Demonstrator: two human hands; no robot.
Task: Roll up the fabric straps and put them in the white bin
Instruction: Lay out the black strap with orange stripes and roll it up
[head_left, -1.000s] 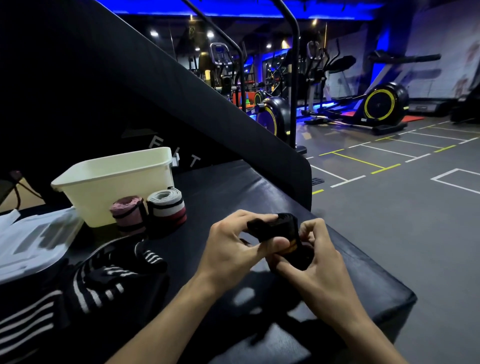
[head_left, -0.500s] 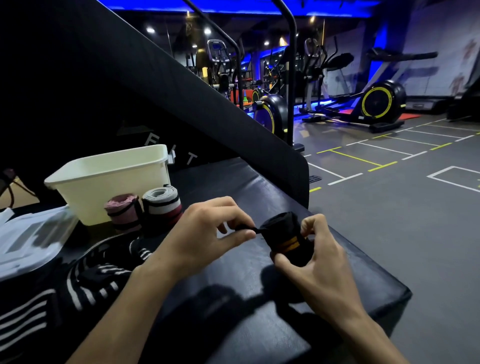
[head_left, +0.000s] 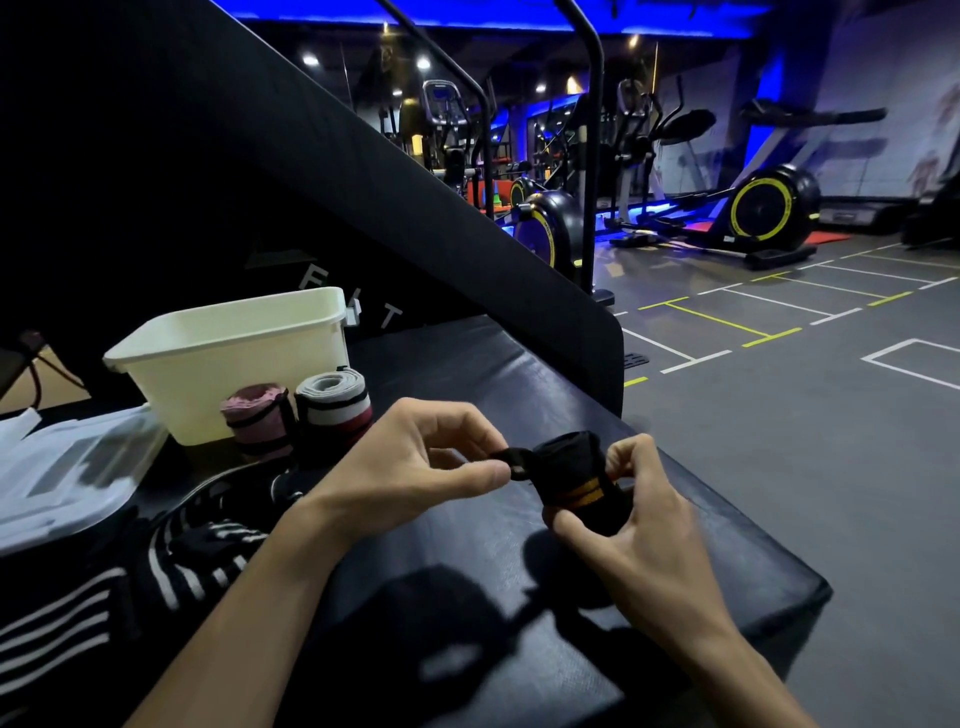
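Observation:
A rolled black strap with a yellow stripe is held above the black padded bench. My right hand grips the roll from below and behind. My left hand pinches the strap's loose black end, pulled out to the left of the roll. The white bin stands at the back left of the bench. In front of the bin stand a pink rolled strap and a grey, white and dark red rolled strap.
Black straps with white stripes lie unrolled at the left. A clear plastic tray sits further left. A black slanted panel rises behind the bench. The bench edge drops to the gym floor on the right.
My left hand has drawn the strap's loose end out to the left, away from the roll. The right hand has kept its hold on the roll.

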